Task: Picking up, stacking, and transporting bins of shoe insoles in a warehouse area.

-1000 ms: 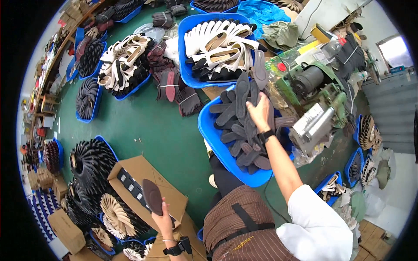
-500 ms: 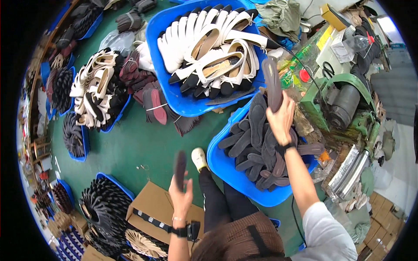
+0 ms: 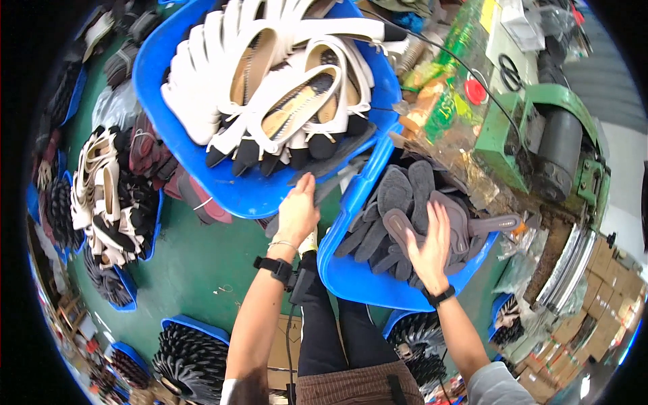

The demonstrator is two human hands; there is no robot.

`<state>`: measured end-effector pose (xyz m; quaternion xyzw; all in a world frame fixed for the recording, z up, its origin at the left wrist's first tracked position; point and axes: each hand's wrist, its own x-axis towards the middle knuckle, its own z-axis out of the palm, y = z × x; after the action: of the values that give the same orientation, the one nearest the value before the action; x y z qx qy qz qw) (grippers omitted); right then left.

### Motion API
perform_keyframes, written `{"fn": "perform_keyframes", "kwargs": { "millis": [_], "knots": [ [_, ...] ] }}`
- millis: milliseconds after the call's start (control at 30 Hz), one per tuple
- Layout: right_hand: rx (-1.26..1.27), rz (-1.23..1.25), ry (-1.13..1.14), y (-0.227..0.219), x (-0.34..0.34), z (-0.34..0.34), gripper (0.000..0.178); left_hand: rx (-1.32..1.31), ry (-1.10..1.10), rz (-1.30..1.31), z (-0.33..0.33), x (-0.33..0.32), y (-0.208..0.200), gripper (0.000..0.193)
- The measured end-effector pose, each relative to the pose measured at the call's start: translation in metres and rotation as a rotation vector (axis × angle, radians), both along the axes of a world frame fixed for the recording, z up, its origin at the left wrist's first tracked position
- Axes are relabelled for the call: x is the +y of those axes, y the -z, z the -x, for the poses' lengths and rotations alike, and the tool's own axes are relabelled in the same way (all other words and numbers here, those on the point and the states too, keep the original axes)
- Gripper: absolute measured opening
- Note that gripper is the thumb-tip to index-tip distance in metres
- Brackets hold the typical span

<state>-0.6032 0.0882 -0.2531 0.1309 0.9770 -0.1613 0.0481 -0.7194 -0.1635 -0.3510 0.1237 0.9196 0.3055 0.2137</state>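
Left hand point(image 3: 297, 214) on a dark sole point(image 3: 331, 185), right hand point(image 3: 430, 251) flat on grey soles point(image 3: 405, 202).

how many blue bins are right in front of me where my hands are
2. One blue bin of white shoe parts is by your left hand; another blue bin of grey insoles lies under your right hand. More sit around the edges.

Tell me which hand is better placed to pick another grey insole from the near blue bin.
Right. The right hand already lies spread on the grey insoles inside that bin; the left hand is outside it, on a dark sole at the white-shoe bin.
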Motion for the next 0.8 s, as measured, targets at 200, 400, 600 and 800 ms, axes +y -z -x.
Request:
{"fn": "perform_keyframes", "kwargs": {
  "millis": [200,400,600,800],
  "knots": [
    [-0.258,-0.12,-0.041,0.049,0.017,-0.004,0.064,-0.099,0.036,0.006,0.009,0.008,0.0,0.052],
    [-0.469,-0.103,0.033,0.051,0.024,-0.088,0.058,0.008,0.103,0.089,0.01,0.011,0.008,0.051],
    [-0.255,0.421,0.24,0.025,0.047,-0.108,0.039,0.1,-0.017,0.028,-0.009,0.002,-0.041,0.054],
    [0.357,0.247,0.886,0.0,0.105,-0.108,0.053,-0.206,-0.749,-0.41,-0.107,-0.035,-0.154,0.029]
  ]
}}
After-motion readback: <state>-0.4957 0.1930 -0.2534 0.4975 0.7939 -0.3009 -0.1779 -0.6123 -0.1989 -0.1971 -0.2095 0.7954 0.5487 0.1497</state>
